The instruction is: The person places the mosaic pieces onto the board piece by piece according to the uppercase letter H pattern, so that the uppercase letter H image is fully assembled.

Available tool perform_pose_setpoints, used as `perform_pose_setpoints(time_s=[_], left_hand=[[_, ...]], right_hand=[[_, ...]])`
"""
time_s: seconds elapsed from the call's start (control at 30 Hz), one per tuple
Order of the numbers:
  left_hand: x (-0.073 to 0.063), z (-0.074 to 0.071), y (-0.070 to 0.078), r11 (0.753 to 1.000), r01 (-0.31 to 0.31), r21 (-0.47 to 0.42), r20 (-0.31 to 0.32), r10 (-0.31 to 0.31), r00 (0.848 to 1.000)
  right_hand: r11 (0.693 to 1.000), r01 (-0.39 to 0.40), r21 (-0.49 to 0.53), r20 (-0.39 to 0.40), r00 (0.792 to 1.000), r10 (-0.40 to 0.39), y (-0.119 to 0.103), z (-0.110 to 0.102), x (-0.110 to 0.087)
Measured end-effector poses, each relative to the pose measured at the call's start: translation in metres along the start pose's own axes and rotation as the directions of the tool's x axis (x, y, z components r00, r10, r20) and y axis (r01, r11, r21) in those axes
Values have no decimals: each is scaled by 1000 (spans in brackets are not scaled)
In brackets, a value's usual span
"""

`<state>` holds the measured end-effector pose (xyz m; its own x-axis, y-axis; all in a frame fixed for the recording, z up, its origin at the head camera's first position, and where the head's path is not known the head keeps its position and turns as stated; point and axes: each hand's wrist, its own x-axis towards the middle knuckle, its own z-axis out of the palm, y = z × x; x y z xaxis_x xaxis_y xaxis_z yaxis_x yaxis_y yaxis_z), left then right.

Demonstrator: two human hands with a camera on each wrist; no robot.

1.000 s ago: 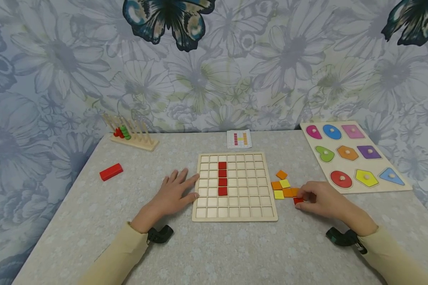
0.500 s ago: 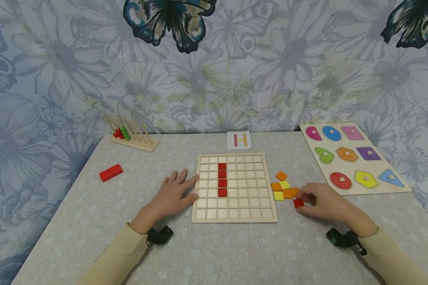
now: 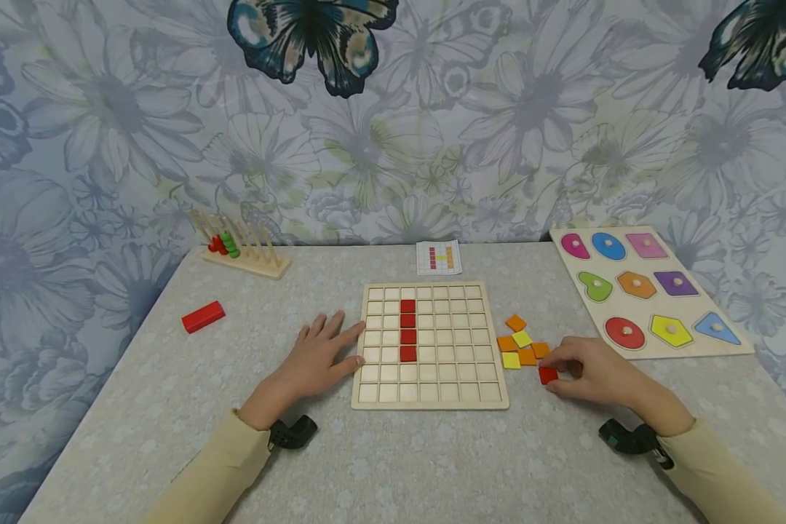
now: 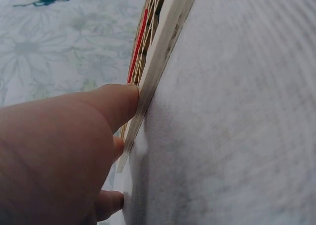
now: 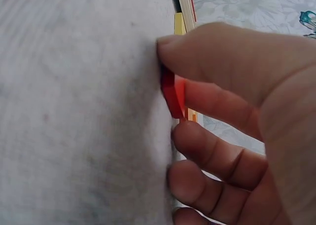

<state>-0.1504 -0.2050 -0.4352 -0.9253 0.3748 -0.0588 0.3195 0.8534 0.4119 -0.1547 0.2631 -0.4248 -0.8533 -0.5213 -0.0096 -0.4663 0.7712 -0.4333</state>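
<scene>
My right hand point(image 3: 596, 371) pinches a small red square tile point(image 3: 548, 375) between thumb and fingers, low over the table at the near end of a loose tile cluster. In the right wrist view the red tile point(image 5: 172, 97) stands tilted, one edge towards the tabletop. A wooden grid board point(image 3: 458, 393) lies in the middle, with several red tiles point(image 3: 408, 337) in a column in its squares. My left hand point(image 3: 311, 356) rests flat with fingers spread, thumb and forefinger touching the board's left edge. The left wrist view has the thumb point(image 4: 121, 104) against the board's side point(image 4: 160, 57).
Orange tiles point(image 3: 527, 357) and yellow tiles point(image 3: 511, 360) lie right of the board. Behind it is a pattern card point(image 3: 439, 257). A shape puzzle board point(image 3: 635, 309) stands at the right. At the left are a red block point(image 3: 203, 317) and a pegged wooden stand point(image 3: 255, 268) with beads.
The red tile in my right hand has shifted slightly towards me and more of its face shows between the fingers. My left hand and the board have stayed in place.
</scene>
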Motion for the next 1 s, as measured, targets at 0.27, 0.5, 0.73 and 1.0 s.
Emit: perform_pose_setpoints(time_s=[0.27,0.5,0.73,1.0], left_hand=[[-1,-1,1,1000,-2,-9,-2,2,1000],[0,0,1,1000,-3,-6,-1,3,1000],[0,0,1,1000,12,-4,5,-12,1000],[0,0,1,1000,18,1,7,-18,1000]], right_hand=[[1000,18,-8,-19,1000,-18,0,1,0],[1000,22,-4,-27,999,-23,-1,1,0],[1000,18,-7,-29,999,-18,-2,0,0],[1000,17,-11,-35,999,-18,-2,0,0]])
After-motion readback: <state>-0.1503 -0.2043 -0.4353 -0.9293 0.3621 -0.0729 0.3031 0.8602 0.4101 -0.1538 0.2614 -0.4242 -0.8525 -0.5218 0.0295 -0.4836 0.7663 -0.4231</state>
